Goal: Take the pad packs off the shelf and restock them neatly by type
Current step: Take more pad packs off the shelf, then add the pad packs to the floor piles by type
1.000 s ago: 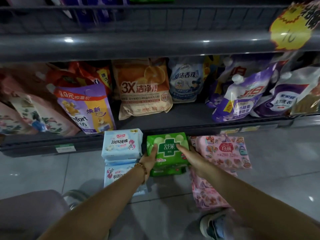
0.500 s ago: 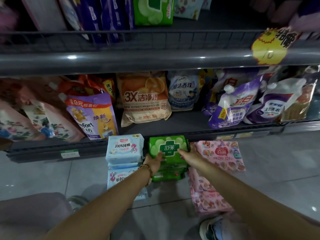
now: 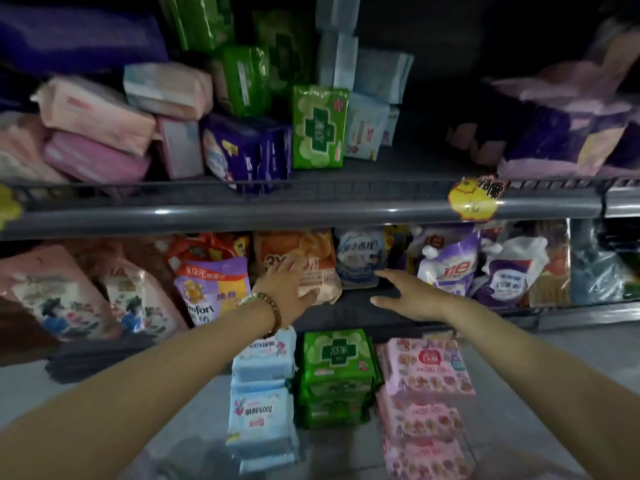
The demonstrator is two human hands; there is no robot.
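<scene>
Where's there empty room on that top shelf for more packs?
Bare upper shelf lies between the light blue packs and the purple packs at right. The left end is crowded with piled pink packs.

lower shelf (image 3: 360,308): laundry pouches leaning in a row
orange pouch (image 3: 294,245): middle, just beside the purple Comfort pouch (image 3: 211,289)
floral pink bags (image 3: 59,299): far left
yellow price tag (image 3: 474,199): starburst-shaped, above the white-purple pouches (image 3: 512,271)
floor (image 3: 571,368): grey tiles
</scene>
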